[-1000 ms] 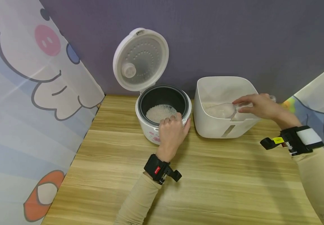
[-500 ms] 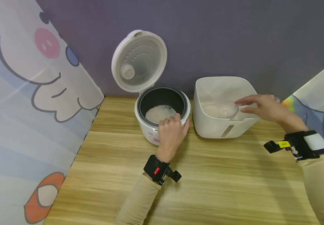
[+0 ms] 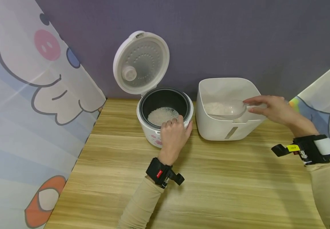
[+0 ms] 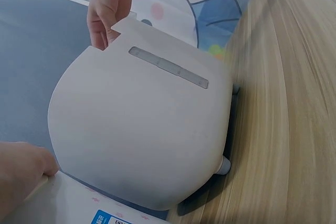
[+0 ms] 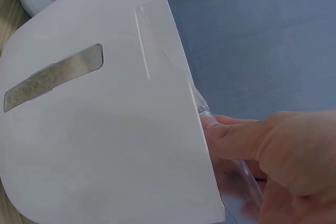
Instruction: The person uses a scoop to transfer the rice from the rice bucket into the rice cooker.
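Observation:
My left hand has its fingers curled over the front right rim of a white rice cooker with pink flowers. The cooker's lid stands raised, and white rice lies in the dark inner pot. At the right, my right hand pinches the handle of a clear scoop. The scoop's bowl is inside a white rice bin, at the rice there. In the right wrist view the bin wall hides the bowl; part of the clear handle shows under the fingers.
The cooker and bin stand side by side at the back of the wooden table, against a dark wall. Cartoon-printed sheets border the table at left and right. A narrow window strip runs up the bin's front.
My right hand has shifted a little to the right, drawing the scoop's bowl rightward inside the bin. The left hand keeps its hold on the cooker rim.

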`<state>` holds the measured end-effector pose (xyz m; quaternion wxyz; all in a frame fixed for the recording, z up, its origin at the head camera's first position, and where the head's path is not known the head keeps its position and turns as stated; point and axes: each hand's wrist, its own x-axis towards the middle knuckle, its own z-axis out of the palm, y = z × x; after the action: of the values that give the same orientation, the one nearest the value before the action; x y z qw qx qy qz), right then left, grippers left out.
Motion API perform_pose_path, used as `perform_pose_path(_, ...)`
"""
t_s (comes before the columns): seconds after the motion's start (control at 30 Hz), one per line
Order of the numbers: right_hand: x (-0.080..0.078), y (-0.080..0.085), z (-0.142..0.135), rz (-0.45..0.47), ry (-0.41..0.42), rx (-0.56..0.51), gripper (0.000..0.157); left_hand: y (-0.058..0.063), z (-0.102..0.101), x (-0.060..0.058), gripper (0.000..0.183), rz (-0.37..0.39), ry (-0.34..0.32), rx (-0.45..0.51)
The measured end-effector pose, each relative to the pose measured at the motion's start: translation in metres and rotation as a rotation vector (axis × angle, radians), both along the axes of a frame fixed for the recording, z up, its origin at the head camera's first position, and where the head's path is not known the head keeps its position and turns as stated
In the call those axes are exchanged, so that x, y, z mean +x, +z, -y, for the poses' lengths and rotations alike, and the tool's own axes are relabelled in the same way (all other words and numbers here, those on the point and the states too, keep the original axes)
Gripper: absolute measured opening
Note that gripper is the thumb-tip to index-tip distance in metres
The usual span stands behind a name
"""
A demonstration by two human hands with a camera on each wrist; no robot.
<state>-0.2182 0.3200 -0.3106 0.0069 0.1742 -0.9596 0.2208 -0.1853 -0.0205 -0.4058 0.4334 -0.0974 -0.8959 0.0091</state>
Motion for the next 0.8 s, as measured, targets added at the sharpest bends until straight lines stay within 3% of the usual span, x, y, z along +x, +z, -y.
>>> perform_pose_path(0.37, 0.001, 0.008, -0.008, 0.002, -0.025, -0.007, 0.040, 0.000, 0.000, 0.000, 0.045, -0.004, 0.002, -0.004)
perform_pose_path(0.67, 0.001, 0.027, -0.009, 0.056, -0.050, -0.025, 0.045, 0.001, 0.001, 0.001, 0.044, 0.015, -0.004, -0.002)
perform_pose_path(0.8, 0.000, 0.035, -0.007, 0.021, -0.040, -0.010, 0.043, 0.002, 0.000, 0.001, 0.044, 0.017, -0.006, -0.001)
